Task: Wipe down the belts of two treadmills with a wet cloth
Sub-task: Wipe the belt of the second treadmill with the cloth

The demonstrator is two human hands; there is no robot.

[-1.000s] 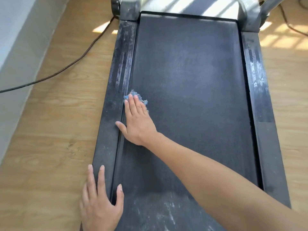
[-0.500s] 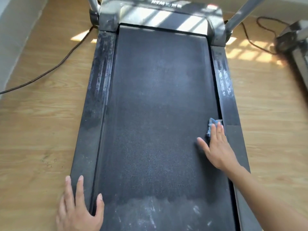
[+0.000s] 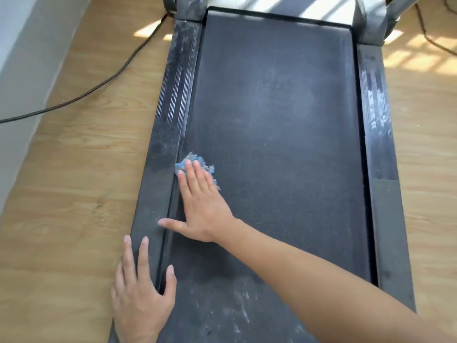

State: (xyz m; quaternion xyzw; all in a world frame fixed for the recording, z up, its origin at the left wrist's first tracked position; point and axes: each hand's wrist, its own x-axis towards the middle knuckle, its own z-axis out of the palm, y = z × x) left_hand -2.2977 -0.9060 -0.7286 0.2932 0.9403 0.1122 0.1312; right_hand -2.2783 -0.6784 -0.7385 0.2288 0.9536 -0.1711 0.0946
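Cloth [image 3: 195,164]: blue, frayed, bunched. It is pinned flat to the belt [image 3: 284,144] under the straight fingertips of the right hand [image 3: 200,206]. Frayed edges are seen past the fingertips on the far side and to the right. The rest is hidden by the fingers.

Right hand: laid flat with fingers together and nothing gripped. The thumb is spread wide to the left, and its tip is set on the left rail [image 3: 168,134]. The forearm is stretched across the belt from the near right.

Position: the cloth is placed at the belt's left edge, just beside the left rail, about halfway along the visible belt.

Left hand [image 3: 141,293]: spread flat and holding nothing, near the belt's near end. The fingers are laid on the left rail, with the outermost at its outer edge. The thumb is set on the belt.

Edges: the belt is bounded by the left rail and the right rail [image 3: 378,144], both scuffed.

Open room: bare belt is left from the cloth across to the right rail and on to the far end. White dusty marks are seen on the near part of the belt.

Wooden floor [image 3: 74,194] lies on both sides. A cable [image 3: 99,90] is run across it at far left, towards the wall [image 3: 24,58].
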